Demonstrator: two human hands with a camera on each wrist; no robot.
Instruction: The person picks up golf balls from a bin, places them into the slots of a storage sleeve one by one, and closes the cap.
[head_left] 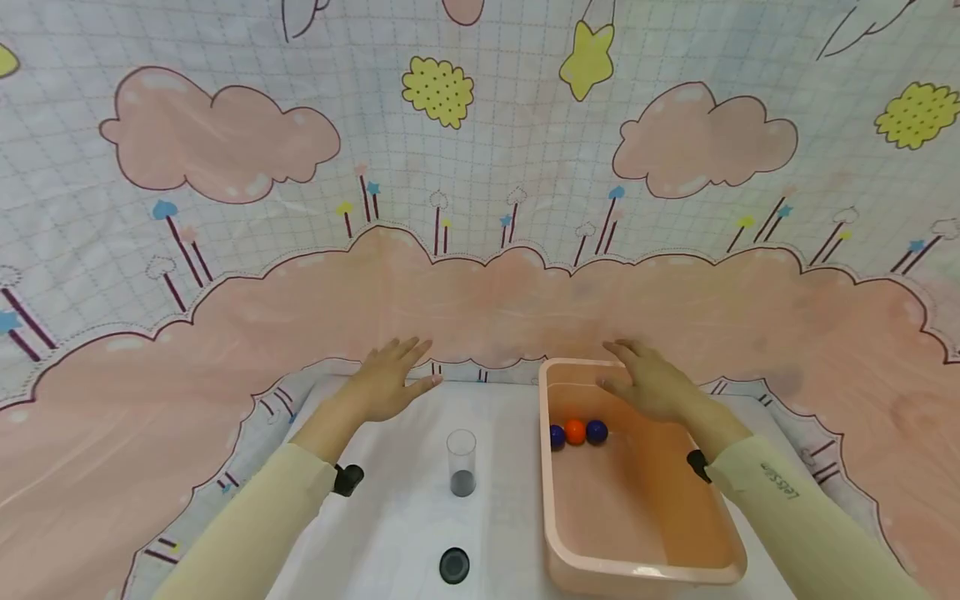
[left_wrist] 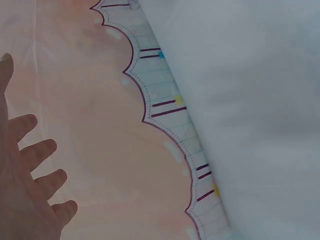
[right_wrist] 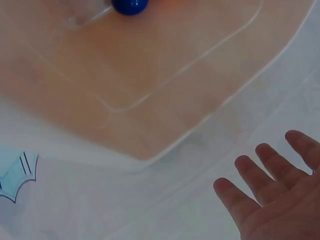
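Observation:
My left hand (head_left: 387, 385) hovers over the back left of the white table, fingers spread and holding nothing; the left wrist view shows the same spread fingers (left_wrist: 42, 155). My right hand (head_left: 651, 383) is above the far right part of an orange plastic bin (head_left: 551, 517), its fingers apart with nothing between them. Inside the bin, near its left wall, lie an orange ball (head_left: 574, 432) and two dark blue balls (head_left: 597, 432). Between the hands, nearer to me, a clear cylindrical cup (head_left: 461, 462) stands upright. A round black disc (head_left: 454, 566) lies in front of it.
The white table (head_left: 375, 517) carries the bin on its right side. A patterned cloth (head_left: 480, 308) with clouds and stars hangs behind and spreads around the table's edges. Black bands with small devices (head_left: 348, 480) sit on both wrists.

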